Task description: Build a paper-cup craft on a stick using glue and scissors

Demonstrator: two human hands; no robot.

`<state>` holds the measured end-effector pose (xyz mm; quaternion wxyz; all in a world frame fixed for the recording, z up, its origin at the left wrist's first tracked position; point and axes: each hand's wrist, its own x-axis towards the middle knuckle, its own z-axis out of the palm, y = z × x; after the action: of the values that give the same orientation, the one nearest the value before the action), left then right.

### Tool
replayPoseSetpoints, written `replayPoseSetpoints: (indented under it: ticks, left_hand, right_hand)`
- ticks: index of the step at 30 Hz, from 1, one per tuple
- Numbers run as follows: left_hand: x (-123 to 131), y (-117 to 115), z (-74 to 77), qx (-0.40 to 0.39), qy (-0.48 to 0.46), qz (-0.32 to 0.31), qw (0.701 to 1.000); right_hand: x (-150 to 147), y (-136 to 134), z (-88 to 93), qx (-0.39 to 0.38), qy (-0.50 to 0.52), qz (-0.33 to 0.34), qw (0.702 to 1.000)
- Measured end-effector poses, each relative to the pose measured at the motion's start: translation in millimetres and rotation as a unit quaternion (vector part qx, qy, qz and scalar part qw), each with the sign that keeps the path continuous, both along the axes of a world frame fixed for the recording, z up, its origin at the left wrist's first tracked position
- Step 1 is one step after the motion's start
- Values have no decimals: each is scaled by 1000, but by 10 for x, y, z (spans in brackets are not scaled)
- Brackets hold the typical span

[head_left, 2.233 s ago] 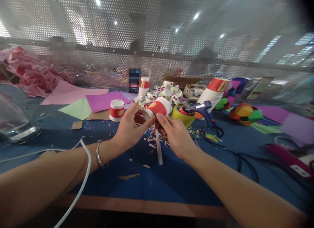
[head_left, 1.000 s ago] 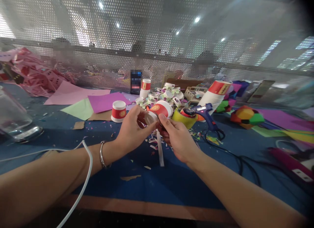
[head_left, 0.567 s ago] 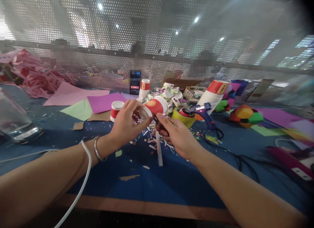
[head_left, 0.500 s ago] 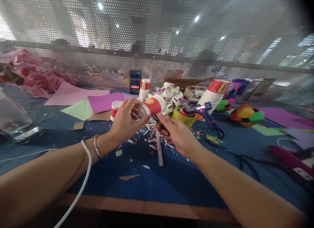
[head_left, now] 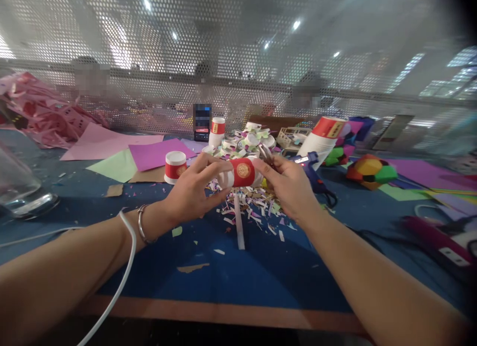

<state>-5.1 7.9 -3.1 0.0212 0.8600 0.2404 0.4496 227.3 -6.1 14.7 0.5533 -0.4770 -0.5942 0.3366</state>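
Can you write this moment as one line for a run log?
left hand: holds paper cup sideways | right hand: on cup's other end | below: paper scraps on table

Red-banded white paper cup, blue tabletop

One view only, riding on the person's head: it looks forward and down, with both forearms running in from the bottom corners. It sits close. The left hand and right hand meet just above mid-frame, with a paper cup between them. The blue worktop fills the lower half, its near edge along the bottom. Further out, the gaze is level enough to catch the perforated screen at the far side — a wide lens, the lines bowed and the upper right corner dark.
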Motion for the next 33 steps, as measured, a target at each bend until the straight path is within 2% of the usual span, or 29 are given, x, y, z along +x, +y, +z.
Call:
replayPoseSetpoints:
  ticks: [4,7,9,11,14,17,26,31,33]
  left_hand:
    - [-23,26,13,25,30,-24,999]
    - [-38,28,25,16,38,-28,999]
    - [-37,14,31,-31,32,-31,999]
    - [-26,-3,27,-125,6,-36,991]
    - [3,-18,2,-276,-33,-56,959]
    - [35,-19,-22,-360,-48,-83,928]
    - [40,-40,29,-454,-88,-150,874]
    - [71,-64,41,-520,-146,-178,822]
    - [78,-68,47,-533,-158,-184,810]
  right_hand:
    - [-3,1,-1,-14,-4,5,1000]
    - [-11,-11,16,-46,46,37,997]
    - [-14,-11,26,-79,91,52,991]
    - [-19,-5,33,-100,126,47,986]
    - [-42,4,41,-107,162,44,980]
    - [-76,5,42,-97,180,50,978]
    - [-74,31,-35,-34,202,54,977]
    - [-71,34,-39,-6,163,53,985]
    - [-72,34,-35,0,165,52,985]
